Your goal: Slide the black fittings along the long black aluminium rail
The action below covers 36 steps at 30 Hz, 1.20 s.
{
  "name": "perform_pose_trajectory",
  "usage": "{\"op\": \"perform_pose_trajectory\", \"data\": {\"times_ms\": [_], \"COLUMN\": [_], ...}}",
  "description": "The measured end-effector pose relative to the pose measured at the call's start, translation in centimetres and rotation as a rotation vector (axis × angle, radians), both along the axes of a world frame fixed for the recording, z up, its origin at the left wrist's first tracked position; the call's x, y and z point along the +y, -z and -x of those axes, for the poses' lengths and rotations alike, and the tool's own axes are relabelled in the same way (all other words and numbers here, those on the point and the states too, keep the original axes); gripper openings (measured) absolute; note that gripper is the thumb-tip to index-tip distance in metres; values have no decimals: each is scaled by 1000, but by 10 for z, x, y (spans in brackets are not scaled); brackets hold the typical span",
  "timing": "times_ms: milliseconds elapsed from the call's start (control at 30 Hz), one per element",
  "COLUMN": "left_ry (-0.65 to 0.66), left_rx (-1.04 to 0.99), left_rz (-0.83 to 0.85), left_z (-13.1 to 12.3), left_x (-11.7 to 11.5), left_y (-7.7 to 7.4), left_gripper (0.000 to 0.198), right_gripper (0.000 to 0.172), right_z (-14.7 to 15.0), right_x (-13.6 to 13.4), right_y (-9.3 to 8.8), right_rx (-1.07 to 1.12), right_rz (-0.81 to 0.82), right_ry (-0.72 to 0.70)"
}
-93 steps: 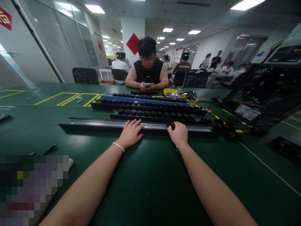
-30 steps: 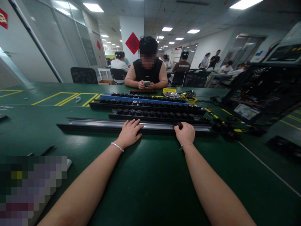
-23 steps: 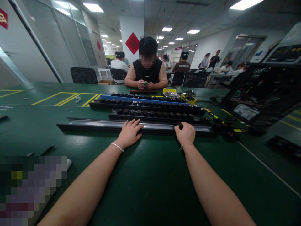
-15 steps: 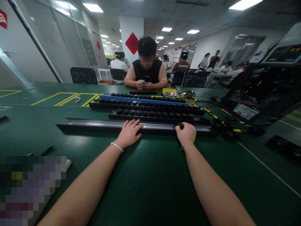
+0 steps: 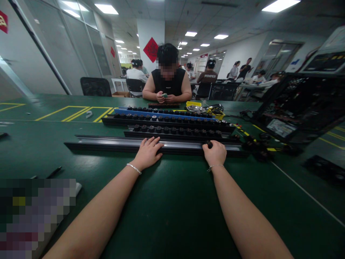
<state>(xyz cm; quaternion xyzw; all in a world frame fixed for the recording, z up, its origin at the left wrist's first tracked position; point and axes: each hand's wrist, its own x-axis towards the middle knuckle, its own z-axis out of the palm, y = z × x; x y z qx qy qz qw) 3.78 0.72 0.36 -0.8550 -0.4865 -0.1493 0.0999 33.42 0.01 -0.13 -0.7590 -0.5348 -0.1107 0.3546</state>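
A long black rail with a shiny inner channel [image 5: 180, 144] lies crosswise on the green table [image 5: 172, 201]. My left hand [image 5: 147, 153] rests on it with fingers spread and holds nothing. Further right, my right hand [image 5: 215, 152] is closed around a small round black part [image 5: 209, 144] at the rail's channel; most of that part is hidden by the fingers. Just behind, a shorter black rail [image 5: 172, 135] carries a row of small black round parts [image 5: 174, 131].
Farther back lie another black rail and a blue rail [image 5: 172, 113] with black parts. A yellow tray [image 5: 195, 103], a metal dish [image 5: 196, 108] and cables stand behind. A large open black case [image 5: 293, 104] is on the right. A person [image 5: 167, 81] sits opposite.
My right hand has shifted slightly to the right along the rail with the small black part. My left hand has stayed in place.
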Motion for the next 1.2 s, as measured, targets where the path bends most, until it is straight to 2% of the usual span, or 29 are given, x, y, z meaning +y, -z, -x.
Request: {"op": "perform_pose_trajectory", "data": {"times_ms": [200, 467, 700, 1200], "left_ry": [1, -7, -16, -27], "left_rx": [-13, -10, -9, 15], "left_rz": [6, 5, 7, -3], "left_z": [0, -1, -1, 0], "left_x": [1, 0, 0, 0], "left_y": [1, -1, 1, 1], "left_gripper": [41, 41, 42, 42], "right_gripper": [31, 35, 33, 35], "right_z": [-1, -4, -19, -23], "right_x": [-1, -3, -7, -7], "right_y": [1, -2, -2, 1], "right_rx": [15, 11, -65, -79], "right_rz": [-30, 62, 77, 47], "right_ry": [23, 30, -133, -72]}}
